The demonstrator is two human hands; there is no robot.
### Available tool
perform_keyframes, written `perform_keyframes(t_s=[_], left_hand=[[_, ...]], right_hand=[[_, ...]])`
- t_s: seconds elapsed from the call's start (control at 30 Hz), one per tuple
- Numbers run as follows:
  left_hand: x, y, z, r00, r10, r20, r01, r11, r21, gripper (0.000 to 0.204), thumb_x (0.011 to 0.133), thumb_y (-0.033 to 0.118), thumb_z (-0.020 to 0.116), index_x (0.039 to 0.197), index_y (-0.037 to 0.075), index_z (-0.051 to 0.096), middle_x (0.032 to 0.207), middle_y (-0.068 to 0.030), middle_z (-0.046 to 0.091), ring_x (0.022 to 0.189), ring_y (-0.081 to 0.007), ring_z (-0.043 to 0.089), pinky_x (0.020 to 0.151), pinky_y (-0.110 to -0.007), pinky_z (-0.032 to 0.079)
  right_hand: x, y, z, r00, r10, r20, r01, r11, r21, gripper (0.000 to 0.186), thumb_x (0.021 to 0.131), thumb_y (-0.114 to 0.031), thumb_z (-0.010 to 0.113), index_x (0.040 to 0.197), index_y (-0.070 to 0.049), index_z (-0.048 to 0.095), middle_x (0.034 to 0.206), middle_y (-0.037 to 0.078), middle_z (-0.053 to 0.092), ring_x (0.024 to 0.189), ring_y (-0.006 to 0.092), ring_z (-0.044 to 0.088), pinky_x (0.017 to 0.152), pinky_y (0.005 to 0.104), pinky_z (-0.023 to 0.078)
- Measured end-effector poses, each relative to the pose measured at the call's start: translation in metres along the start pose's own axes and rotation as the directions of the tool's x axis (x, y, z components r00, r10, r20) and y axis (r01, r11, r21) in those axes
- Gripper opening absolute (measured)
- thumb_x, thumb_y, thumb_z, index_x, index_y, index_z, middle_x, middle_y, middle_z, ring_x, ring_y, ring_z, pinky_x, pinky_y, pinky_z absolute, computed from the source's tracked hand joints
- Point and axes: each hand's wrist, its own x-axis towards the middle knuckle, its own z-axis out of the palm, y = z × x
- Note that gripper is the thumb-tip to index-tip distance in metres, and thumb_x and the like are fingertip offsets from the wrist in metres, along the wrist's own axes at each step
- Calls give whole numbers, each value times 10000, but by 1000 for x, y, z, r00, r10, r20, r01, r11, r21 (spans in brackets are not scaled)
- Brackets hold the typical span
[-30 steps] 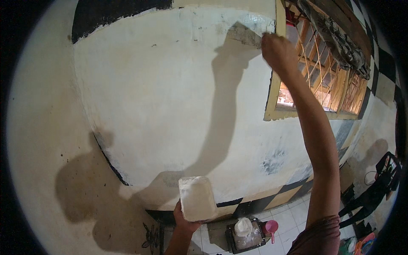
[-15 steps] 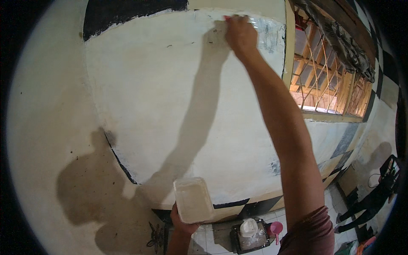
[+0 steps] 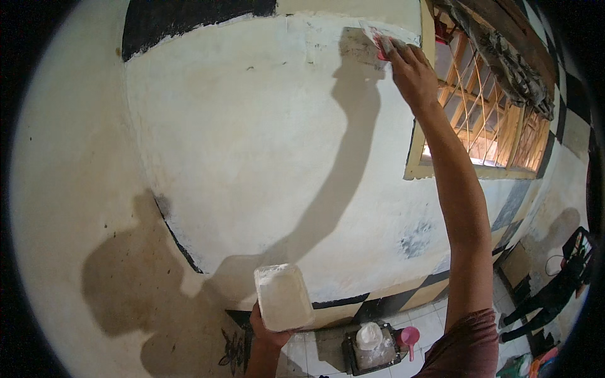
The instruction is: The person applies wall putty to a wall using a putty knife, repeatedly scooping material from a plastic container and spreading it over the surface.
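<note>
My right hand (image 3: 414, 77) is raised at the upper right of the whitened wall (image 3: 233, 145). Its fingers grip a red-edged putty spreader (image 3: 380, 46), its blade against the wall just left of the window frame. Part of the spreader is hidden by the fingers. Low in the middle, my left hand (image 3: 270, 331) holds a shallow rectangular plastic tub (image 3: 258, 285) from its lower left side. The tub has whitish residue along its rim. Thin bluish-grey smears show on the wall near the lower right.
A barred window (image 3: 482, 126) with dark cloth above it lies to the right. On the tiled floor stand a dark stool (image 3: 350, 353) with an open white bag (image 3: 368, 337) and a pink dipper (image 3: 409, 336). Another person (image 3: 545, 293) stands at the far right.
My right hand has moved right and slightly down along the wall with the spreader, toward the window frame. The tub in my left hand stays nearly still.
</note>
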Motion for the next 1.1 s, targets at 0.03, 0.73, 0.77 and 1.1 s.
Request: perform_keyframes(t_s=[0.03,0.73,0.77,1.1], left_hand=[[-2,0,9,1000,-14,-20,13,1000,-11,559,962,484,320,1359,136,506,1234,-103,613,1105,-334,623,783,-574,550],[18,-35,-7,998,11,64,-12,1000,18,646,930,538,363,1424,126,424,1356,-144,529,1241,-400,530,979,-631,456],[18,-35,-9,998,34,58,-36,999,32,635,935,527,366,1418,120,430,1346,-149,537,1229,-395,542,977,-622,464],[15,-44,21,999,-7,54,11,998,-60,557,966,460,335,1376,114,487,1289,-120,584,1159,-352,597,924,-578,502]], right_hand=[[-4,10,1,1000,-17,12,17,1000,21,556,817,-69,601,1359,-141,503,1250,73,600,1094,286,604,901,375,544],[-5,23,-18,916,114,385,-167,980,106,339,856,-40,511,1139,-170,646,1175,79,666,962,321,675,779,454,575],[-4,23,-19,923,140,357,-196,972,127,345,853,-39,514,1144,-172,644,1164,81,671,945,324,678,778,453,576],[-100,-28,-10,977,27,210,-70,978,198,530,863,-39,536,1384,-100,460,1303,152,567,1199,375,557,994,442,484]])
